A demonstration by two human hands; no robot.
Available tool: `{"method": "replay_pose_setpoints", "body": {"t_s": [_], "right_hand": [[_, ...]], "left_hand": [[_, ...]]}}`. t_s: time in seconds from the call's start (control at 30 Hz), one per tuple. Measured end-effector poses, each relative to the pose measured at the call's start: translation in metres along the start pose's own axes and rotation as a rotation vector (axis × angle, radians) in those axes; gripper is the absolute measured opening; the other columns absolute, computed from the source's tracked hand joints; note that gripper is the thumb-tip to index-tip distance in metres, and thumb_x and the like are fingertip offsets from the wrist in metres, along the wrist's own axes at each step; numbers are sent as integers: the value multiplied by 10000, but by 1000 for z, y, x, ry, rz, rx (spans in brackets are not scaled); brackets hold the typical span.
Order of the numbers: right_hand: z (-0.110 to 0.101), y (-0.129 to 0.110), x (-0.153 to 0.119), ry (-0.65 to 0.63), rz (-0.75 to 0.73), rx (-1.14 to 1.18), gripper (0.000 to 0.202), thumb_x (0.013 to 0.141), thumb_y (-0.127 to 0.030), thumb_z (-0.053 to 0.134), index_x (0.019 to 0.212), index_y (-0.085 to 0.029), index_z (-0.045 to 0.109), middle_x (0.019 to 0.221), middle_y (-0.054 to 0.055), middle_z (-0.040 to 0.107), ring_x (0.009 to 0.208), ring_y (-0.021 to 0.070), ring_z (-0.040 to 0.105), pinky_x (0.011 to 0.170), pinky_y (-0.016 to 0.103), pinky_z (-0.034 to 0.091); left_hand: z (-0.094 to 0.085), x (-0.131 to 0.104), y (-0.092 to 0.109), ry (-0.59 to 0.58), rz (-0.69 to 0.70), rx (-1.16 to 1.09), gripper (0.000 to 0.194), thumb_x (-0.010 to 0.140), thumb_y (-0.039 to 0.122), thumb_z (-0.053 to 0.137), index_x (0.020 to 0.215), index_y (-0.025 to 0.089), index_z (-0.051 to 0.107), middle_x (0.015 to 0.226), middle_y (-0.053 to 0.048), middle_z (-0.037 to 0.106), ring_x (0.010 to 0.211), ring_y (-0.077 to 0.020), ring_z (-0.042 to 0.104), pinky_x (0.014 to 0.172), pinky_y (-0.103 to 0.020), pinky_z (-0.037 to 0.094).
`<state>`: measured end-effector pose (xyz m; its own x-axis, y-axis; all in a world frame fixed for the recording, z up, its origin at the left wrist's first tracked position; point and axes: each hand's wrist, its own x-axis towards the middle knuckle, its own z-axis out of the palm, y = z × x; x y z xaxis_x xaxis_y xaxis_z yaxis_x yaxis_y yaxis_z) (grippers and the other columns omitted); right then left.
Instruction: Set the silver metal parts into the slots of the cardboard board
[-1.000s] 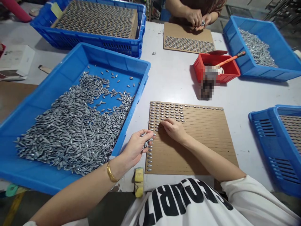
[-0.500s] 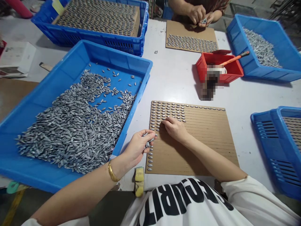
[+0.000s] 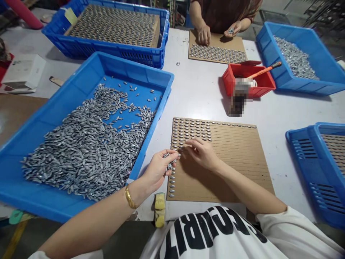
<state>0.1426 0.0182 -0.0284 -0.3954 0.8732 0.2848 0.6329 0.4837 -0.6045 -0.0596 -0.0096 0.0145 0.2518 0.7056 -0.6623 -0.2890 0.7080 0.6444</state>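
My left hand (image 3: 159, 167) is closed round a bunch of small spindle-shaped grey metal pieces (image 3: 169, 165). One piece sticks out between the thumb and forefinger. It hovers at the left edge of a slotted cardboard sheet (image 3: 229, 169). Over the sheet is my right hand (image 3: 202, 153), fingers loosely bent and apart, with no piece visible in them. Its fingertips point left, just above the left hand's tips. Rows of the same pieces (image 3: 191, 129) lie in the slots at the upper left, with single lines along the top and left edges.
Left of the sheet, a blue tray (image 3: 164, 95) holds a large heap of pieces. Behind it, a blue crate (image 3: 145, 55) contains a filled sheet. A red box (image 3: 262, 81) stands beyond my sheet; another blue crate (image 3: 304, 135) is at right. Opposite, a co-worker's hands (image 3: 204, 35) work over another sheet.
My right hand has drawn back slightly from the rows toward my left hand, its fingers loosening. The left hand is nearly still. Across the table, the co-worker's hands have moved apart.
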Motion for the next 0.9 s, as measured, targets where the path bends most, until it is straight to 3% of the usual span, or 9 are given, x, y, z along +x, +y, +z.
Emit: {"method": "replay_pose_setpoints", "body": {"t_s": [0.13, 0.27, 0.47, 0.7, 0.9], "right_hand": [[-10, -32, -2, -105, 19, 278, 156, 920, -275, 519, 1039, -216, 603, 861, 37, 633, 709, 129, 577, 604, 237, 489], [-6, -41, 2, -100, -35, 215, 184, 913, -168, 477, 1040, -208, 604, 854, 31, 613, 749, 126, 575, 689, 237, 486], [-14, -40, 1, -267, -49, 118, 395, 872, -116, 489, 1248, -224, 546, 931, 44, 579, 803, 143, 564, 720, 249, 482], [-26, -46, 1, -99, 221, 548, 105, 906, -186, 528, 931, -182, 630, 805, 3, 646, 724, 110, 580, 639, 224, 460], [-20, -48, -4, -34, 200, 532, 70, 876, -191, 571, 871, -186, 641, 780, -5, 609, 715, 106, 549, 632, 224, 442]], "left_hand": [[2, -1, 1, -2, 7, 44, 251, 690, 317, 746, 834, 162, 611, 707, 6, 545, 566, -62, 473, 368, -149, 184], [5, -1, 5, 7, -5, 56, 264, 665, 290, 755, 847, 159, 615, 718, 15, 537, 561, -58, 465, 369, -146, 190], [6, 0, 6, -24, -33, 34, 197, 688, 229, 693, 861, 155, 634, 776, 0, 552, 584, -69, 490, 359, -143, 217], [8, -1, 8, -36, -124, 45, 208, 788, 326, 591, 884, 144, 622, 805, -41, 594, 541, -77, 485, 332, -151, 209], [11, -3, 6, -118, -149, 105, 237, 766, 359, 672, 844, 162, 565, 774, -3, 555, 508, -41, 444, 336, -124, 169]]}}
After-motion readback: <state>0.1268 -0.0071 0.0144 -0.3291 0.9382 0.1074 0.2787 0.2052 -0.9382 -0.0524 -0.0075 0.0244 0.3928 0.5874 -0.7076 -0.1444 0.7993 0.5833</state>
